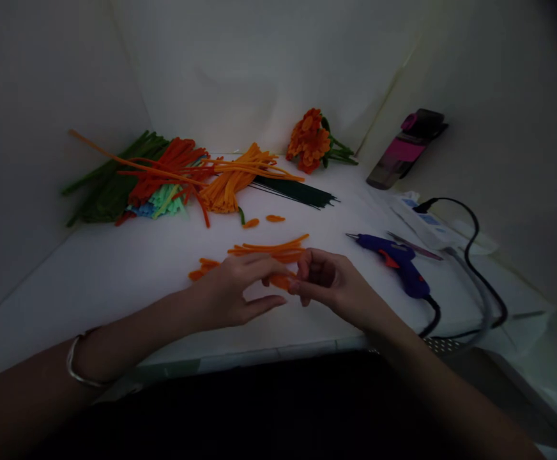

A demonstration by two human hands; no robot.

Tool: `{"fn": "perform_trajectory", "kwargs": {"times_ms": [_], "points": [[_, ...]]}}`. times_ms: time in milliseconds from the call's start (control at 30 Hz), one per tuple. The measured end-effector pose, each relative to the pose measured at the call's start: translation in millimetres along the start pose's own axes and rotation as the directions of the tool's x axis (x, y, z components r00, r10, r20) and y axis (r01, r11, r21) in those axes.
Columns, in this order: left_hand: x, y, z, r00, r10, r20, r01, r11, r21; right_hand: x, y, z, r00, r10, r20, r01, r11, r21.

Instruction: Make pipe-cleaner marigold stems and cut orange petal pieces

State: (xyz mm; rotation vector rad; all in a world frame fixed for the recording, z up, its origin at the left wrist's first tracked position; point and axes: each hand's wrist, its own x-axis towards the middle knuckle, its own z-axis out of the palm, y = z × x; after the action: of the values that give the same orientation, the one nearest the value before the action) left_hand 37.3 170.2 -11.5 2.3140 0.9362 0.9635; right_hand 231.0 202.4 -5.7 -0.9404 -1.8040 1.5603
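Observation:
Over the front of the white table, my right hand (329, 278) is closed, pinching a small orange pipe cleaner loop (281, 281) between thumb and fingertips. My left hand (240, 291) is beside it, thumb stretched out and apart from the fingers. Its fingertips are close to the loop; whether they touch it I cannot tell. Just behind my hands lie several loose orange pipe cleaners (269, 249). Partly behind my left hand is a small pile of orange loops (204, 267). Two more orange petal-shaped loops, one here (275, 218), lie farther back, one near a short green stem.
Bundles of green (110, 185), red-orange (168, 169) and light orange pipe cleaners (235, 182) lie at the back, with dark green wires (297, 190). Orange flowers (310, 144) rest against the wall. At right are a blue glue gun (398, 259), tweezers, a power strip (419, 220), cords and a bottle (405, 150).

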Motion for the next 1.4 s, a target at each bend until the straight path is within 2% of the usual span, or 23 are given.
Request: {"fn": "perform_trajectory", "kwargs": {"times_ms": [67,133,233,333,433,500,533,567,633,700,733,767,800,833,900,933,1000,1100,1200,1300,1400], "points": [[-2.2,-1.5,0.3,0.991,0.131,0.025,-0.133,0.985,0.112,0.5,-0.2,1.1,0.998,0.050,0.040,-0.054,0.993,0.107],[-3.2,-4.0,0.3,0.980,0.196,0.045,-0.201,0.956,0.214,-0.3,-0.7,1.9,0.996,0.061,0.063,-0.071,0.984,0.162],[-3.9,-5.7,-0.2,0.966,0.252,0.060,-0.259,0.921,0.293,-2.3,-3.3,2.3,0.995,0.059,0.074,-0.072,0.980,0.183],[-4.8,-1.6,-0.4,0.973,0.229,0.026,-0.229,0.945,0.233,-4.2,-7.3,3.0,0.997,0.032,0.066,-0.042,0.987,0.155],[-4.8,6.1,0.4,0.993,0.102,-0.056,-0.095,0.989,0.112,-7.0,-8.0,5.0,0.997,-0.073,-0.004,0.073,0.995,0.074],[-3.3,9.7,1.8,0.995,-0.038,-0.095,0.036,0.999,-0.016,-9.3,-3.2,5.9,0.972,-0.212,-0.098,0.203,0.974,-0.099],[-2.2,10.1,2.8,0.987,-0.138,-0.086,0.128,0.985,-0.112,-10.3,1.0,5.8,0.944,-0.306,-0.122,0.273,0.934,-0.230],[-0.9,9.6,4.0,0.967,-0.249,-0.051,0.231,0.945,-0.231,-11.0,5.9,5.4,0.909,-0.402,-0.110,0.339,0.867,-0.366],[1.8,6.0,6.6,0.892,-0.444,0.089,0.428,0.762,-0.486,-11.6,15.9,4.2,0.841,-0.542,0.004,0.447,0.690,-0.569],[3.8,1.5,8.3,0.817,-0.523,0.242,0.538,0.540,-0.647,-10.9,21.6,3.5,0.794,-0.601,0.090,0.510,0.579,-0.636],[4.3,-0.2,8.5,0.806,-0.521,0.282,0.551,0.487,-0.677,-10.4,21.6,3.7,0.788,-0.610,0.078,0.504,0.567,-0.651],[4.3,-1.2,8.3,0.814,-0.509,0.280,0.544,0.499,-0.674,-9.8,19.6,4.2,0.792,-0.609,0.035,0.476,0.581,-0.661],[3.9,-1.5,7.6,0.842,-0.485,0.237,0.512,0.579,-0.635,-9.3,15.9,4.8,0.808,-0.588,-0.021,0.437,0.624,-0.648],[3.0,-1.2,6.7,0.885,-0.436,0.163,0.448,0.705,-0.550,-8.8,11.0,5.4,0.836,-0.543,-0.080,0.392,0.693,-0.605],[0.4,-0.2,4.7,0.970,-0.243,0.002,0.234,0.935,-0.265,-7.6,0.7,6.0,0.909,-0.388,-0.155,0.295,0.859,-0.418],[-1.1,0.0,3.9,0.991,-0.123,-0.047,0.117,0.987,-0.114,-6.8,-3.5,5.9,0.944,-0.294,-0.152,0.242,0.926,-0.289],[-3.4,-0.4,2.9,0.996,0.067,-0.055,-0.062,0.995,0.083,-4.4,-7.6,5.0,0.989,-0.122,-0.079,0.119,0.992,-0.043],[-4.6,-2.2,1.6,0.983,0.183,-0.010,-0.178,0.968,0.174,0.0,-3.9,3.5,0.997,0.019,0.071,-0.035,0.970,0.241],[-4.2,-2.8,-0.4,0.971,0.237,-0.021,-0.226,0.944,0.239,2.5,3.2,3.1,0.967,0.126,0.220,-0.221,0.848,0.482],[-4.4,-2.7,-2.2,0.964,0.261,-0.053,-0.236,0.929,0.286,1.9,5.7,3.8,0.903,0.192,0.385,-0.397,0.716,0.574],[-4.6,-3.6,-2.0,0.958,0.283,-0.042,-0.253,0.907,0.336,0.1,3.8,4.7,0.861,0.206,0.465,-0.465,0.690,0.555]]}}
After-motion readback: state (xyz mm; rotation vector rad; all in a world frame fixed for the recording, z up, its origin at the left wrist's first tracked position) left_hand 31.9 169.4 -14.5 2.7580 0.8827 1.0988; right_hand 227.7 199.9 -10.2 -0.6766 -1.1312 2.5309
